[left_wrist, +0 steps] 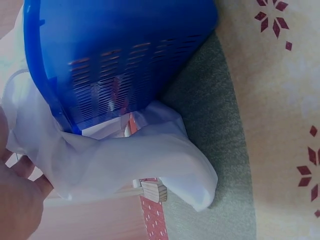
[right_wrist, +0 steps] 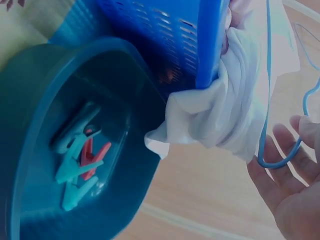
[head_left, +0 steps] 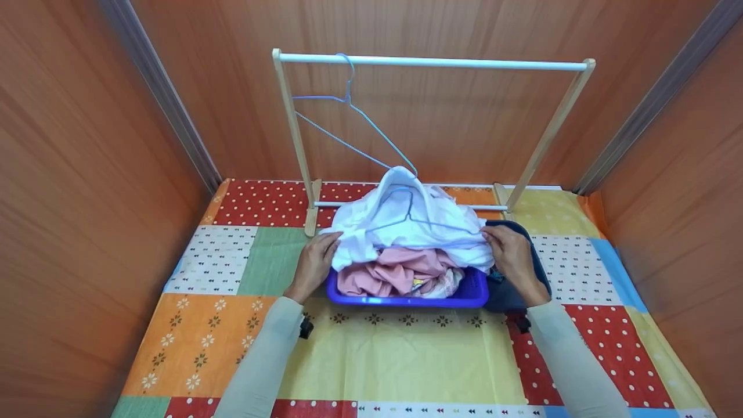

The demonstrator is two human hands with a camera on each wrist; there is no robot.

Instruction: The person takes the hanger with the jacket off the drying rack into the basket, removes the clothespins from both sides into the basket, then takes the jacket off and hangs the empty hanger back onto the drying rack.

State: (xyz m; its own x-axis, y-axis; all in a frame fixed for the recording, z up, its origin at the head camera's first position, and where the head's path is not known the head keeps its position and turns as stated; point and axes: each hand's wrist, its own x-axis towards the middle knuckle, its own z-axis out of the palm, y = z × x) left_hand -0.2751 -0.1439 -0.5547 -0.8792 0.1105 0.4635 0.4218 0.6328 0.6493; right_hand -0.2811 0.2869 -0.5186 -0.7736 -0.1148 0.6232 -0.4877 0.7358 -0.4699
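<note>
A white garment (head_left: 406, 232) lies spread over a blue basket (head_left: 406, 301), with a blue wire hanger (head_left: 410, 212) lying across its neck opening. My left hand (head_left: 315, 262) pinches the garment's left shoulder; in the left wrist view, a white sleeve (left_wrist: 150, 160) droops beside the basket. On the right, my right hand (head_left: 511, 255) holds the hanger's end by the cloth. The right wrist view shows that bent wire end (right_wrist: 275, 164) across the fingers, thumb close over it. Pink cloth (head_left: 400, 273) fills the basket's front beneath the garment.
A rack with a white rail (head_left: 432, 61) stands behind, with another blue hanger (head_left: 371, 123) on its left part. Right of the basket sits a dark teal tub (right_wrist: 120, 65) with several clothespins (right_wrist: 75, 165) inside. Wooden panels (head_left: 58, 174) enclose the patterned tablecloth (head_left: 418, 360).
</note>
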